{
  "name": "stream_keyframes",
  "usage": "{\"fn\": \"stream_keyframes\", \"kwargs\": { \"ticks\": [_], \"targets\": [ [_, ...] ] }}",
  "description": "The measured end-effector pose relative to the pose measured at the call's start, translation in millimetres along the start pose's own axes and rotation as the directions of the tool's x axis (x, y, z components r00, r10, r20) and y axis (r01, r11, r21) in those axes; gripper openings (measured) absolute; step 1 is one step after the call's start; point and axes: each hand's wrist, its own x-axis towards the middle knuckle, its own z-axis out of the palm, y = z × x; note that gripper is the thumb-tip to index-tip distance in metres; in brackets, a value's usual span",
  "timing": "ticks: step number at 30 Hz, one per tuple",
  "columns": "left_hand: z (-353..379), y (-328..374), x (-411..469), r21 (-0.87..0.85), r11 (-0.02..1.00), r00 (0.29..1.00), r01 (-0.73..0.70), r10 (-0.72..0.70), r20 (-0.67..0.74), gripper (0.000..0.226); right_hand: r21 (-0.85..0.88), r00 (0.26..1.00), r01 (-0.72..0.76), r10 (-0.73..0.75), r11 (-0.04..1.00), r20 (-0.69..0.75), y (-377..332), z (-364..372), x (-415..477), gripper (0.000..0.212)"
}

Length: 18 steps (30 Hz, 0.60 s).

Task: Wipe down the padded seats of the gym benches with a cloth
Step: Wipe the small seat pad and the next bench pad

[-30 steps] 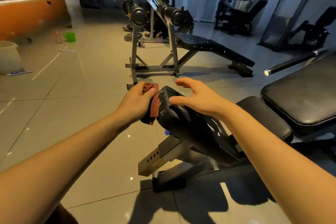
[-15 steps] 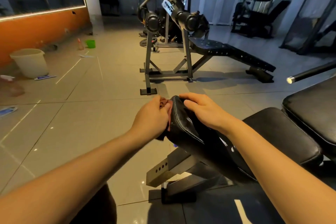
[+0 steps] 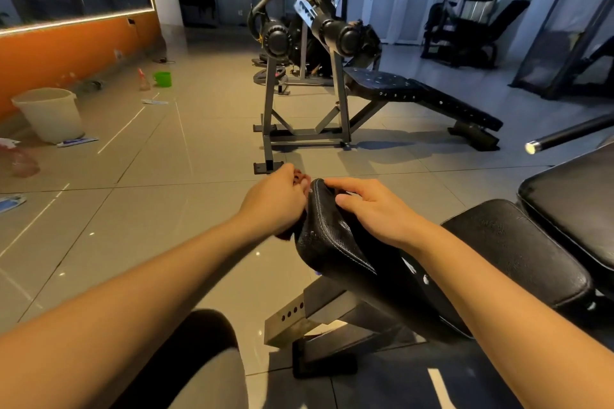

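A black padded seat (image 3: 327,242) of the near gym bench tilts up toward me at centre. My left hand (image 3: 277,201) grips a dark red cloth (image 3: 288,235) and holds it against the pad's left edge; only small bits of cloth show above and below the fist. My right hand (image 3: 368,209) rests on top of the pad's raised end, fingers curled over its tip. The bench's wider back pads (image 3: 518,249) stretch off to the right.
A second black bench (image 3: 422,96) on a grey steel frame stands ahead. A white bucket (image 3: 50,113), a green cup (image 3: 162,79) and litter sit by the orange wall at left. A bar end (image 3: 533,147) juts in from the right. More machines stand at the back.
My right hand has dropped from hovering above the pad onto its raised end. My left hand has closed tighter round the cloth against the pad's edge. The view has tilted up slightly.
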Motion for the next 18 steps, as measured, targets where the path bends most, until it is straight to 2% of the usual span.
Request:
{"fn": "stream_keyframes", "kwargs": {
  "ticks": [3, 6, 9, 13, 15, 18],
  "targets": [
    [4, 0, 14, 0.043, 0.999, 1.000, 0.018, -0.017, -0.012, 0.026, -0.025, 1.000, 0.013, -0.013, 1.000, -0.011, 3, 3, -1, 0.045],
    [4, -4, -43, -0.071, 0.996, 0.997, -0.048, 0.043, -0.066, 0.023, -0.024, 1.000, 0.002, -0.003, 1.000, -0.026, 6, 3, -1, 0.047],
    [5, -7, -80, -0.153, 0.981, 0.993, -0.116, 0.111, -0.040, 0.020, -0.017, 0.999, -0.014, 0.013, 1.000, -0.030, 8, 3, 1, 0.048],
    [7, -2, -19, -0.009, 0.999, 0.996, -0.051, 0.050, -0.069, 0.021, -0.017, 1.000, 0.012, -0.012, 1.000, -0.023, 12, 4, 4, 0.048],
    [5, -2, 17, 0.032, 0.999, 1.000, 0.005, -0.005, -0.008, 0.026, -0.019, 0.999, 0.005, -0.006, 1.000, -0.034, 13, 4, 4, 0.048],
    [4, -4, 17, 0.061, 0.998, 1.000, 0.000, 0.000, 0.004, 0.029, 0.004, 0.999, 0.002, -0.001, 1.000, -0.040, 12, 5, 0, 0.048]
  ]
}}
